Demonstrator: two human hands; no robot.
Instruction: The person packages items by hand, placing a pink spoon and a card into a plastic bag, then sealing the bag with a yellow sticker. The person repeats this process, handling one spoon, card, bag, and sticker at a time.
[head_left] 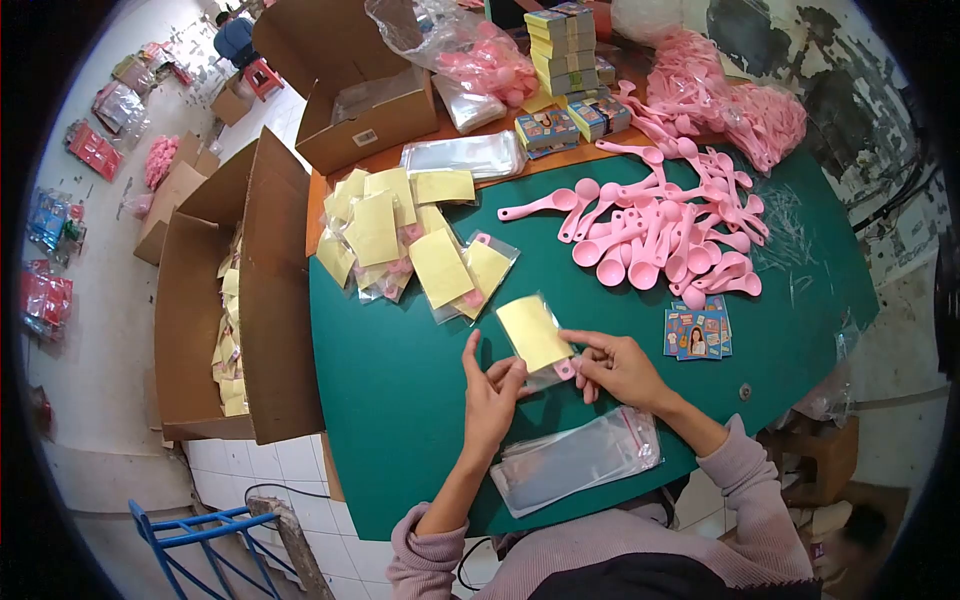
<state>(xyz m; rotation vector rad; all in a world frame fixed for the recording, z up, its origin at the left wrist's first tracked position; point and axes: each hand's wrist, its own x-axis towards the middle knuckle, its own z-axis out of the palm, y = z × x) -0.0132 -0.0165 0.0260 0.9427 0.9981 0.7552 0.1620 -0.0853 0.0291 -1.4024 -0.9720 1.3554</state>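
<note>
Between my hands is a clear packet (534, 333) with a yellow card side up and a pink spoon handle showing at its lower end. My left hand (490, 398) pinches its lower left edge, index finger raised. On its right side, my right hand (622, 370) grips it with thumb and fingers. Clear empty bags (575, 462) lie stacked on the green table just below my hands. Filled yellow packets (380, 232) are piled to the upper left. Loose pink spoons (650, 232) form a heap at the upper right, with printed blue cards (697, 332) beneath them.
A large open cardboard box (205, 300) holding yellow packets stands left of the table. Another open box (370, 130) sits at the back, near bundled card stacks (560, 55) and bagged pink spoons (700, 90). A person (234, 40) is in the far background.
</note>
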